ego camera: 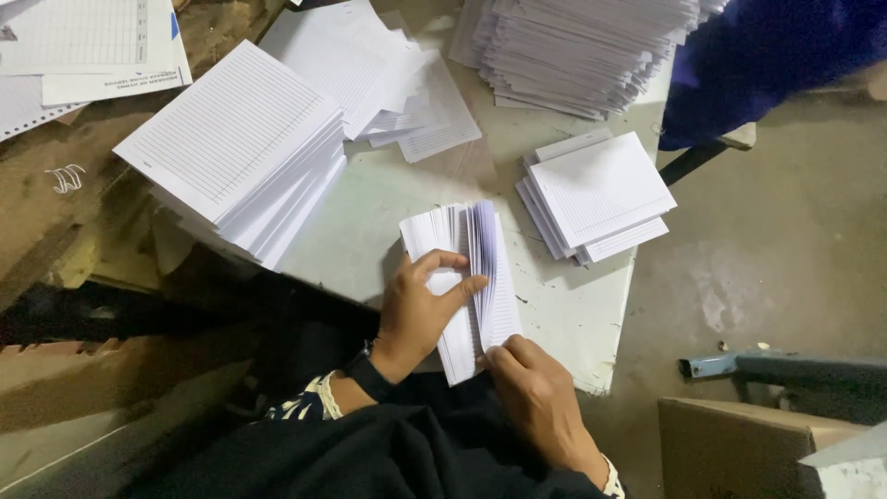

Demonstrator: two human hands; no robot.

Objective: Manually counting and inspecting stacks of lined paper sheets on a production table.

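A tall, slightly slanted stack of white ruled paper sheets point(242, 148) is seen at the left of the pale grey worktable point(388, 222). Behind it, a loose spread of white ruled sheets point(388, 79) lies fanned toward the table's far edge. At centre, a fanned bundle of white ruled sheets point(467, 286) rests near the table's front edge. The left hand point(420, 310) is laid over this bundle, fingers curled and partly open, thumb stretched across the sheets to hold a gap in the fan. The right hand point(536, 397) is set at the bundle's near corner; fingertips touch the sheet edges, grip loosely closed. To the right, a small squared pile of white ruled sheets point(596, 196) sits apart from the bundle. A large layered stack of white sheets point(582, 46) occupies the far right of the table.
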